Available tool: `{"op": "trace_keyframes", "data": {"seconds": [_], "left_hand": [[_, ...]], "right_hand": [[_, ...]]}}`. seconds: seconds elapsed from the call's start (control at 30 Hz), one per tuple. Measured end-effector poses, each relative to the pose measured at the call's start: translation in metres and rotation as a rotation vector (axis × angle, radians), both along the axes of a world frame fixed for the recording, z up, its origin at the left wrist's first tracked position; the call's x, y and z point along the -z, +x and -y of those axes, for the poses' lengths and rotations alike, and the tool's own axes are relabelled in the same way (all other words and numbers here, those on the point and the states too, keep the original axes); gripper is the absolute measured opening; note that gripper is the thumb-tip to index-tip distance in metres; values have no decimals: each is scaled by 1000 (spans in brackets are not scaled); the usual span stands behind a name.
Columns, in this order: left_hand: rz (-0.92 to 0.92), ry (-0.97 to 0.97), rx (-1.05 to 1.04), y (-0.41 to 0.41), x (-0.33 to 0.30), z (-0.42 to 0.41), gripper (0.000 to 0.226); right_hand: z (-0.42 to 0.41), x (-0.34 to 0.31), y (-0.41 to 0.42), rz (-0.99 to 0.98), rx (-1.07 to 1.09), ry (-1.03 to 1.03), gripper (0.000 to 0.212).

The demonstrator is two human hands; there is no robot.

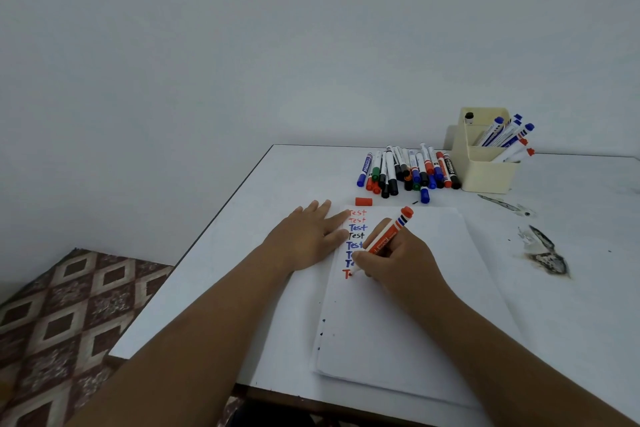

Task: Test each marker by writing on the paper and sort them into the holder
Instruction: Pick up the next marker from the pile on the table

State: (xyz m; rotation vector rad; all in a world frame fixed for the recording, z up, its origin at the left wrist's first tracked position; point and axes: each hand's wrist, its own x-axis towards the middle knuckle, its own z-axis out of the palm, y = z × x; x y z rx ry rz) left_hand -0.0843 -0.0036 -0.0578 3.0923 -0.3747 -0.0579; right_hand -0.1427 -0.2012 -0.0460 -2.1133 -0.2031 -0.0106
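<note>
My right hand (401, 255) is pinching the red marker (388, 236), tip on the paper (398, 305), under a column reading "Test". Left hand (306, 236) is lying flat, fingers spread, holding the sheet. Loose red cap (363, 201), marker pile (408, 172) and cream holder (485, 163) are sitting behind.

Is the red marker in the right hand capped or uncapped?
Uncapped: the red marker has its tip on the paper, and a loose red cap lies nearby.
</note>
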Motion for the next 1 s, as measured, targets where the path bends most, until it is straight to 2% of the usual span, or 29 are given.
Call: {"op": "trace_keyframes", "data": {"seconds": [0.23,0.57,0.77,0.9,1.0], "left_hand": [[13,0,7,-1,0,0,60],[3,-7,0,-1,-1,0,61],[14,-14,12,-4,-3,0,61],[12,-15,12,-3,-2,-1,60],[11,-14,10,-3,-2,-1,60]], "right_hand": [[1,-2,1,-25,78,-34,24],[0,-3,-2,-25,54,-50,23],[2,-3,-1,-5,139,27,25],[2,-4,-2,-31,110,23,29],[4,-4,1,-56,100,81,20]]}}
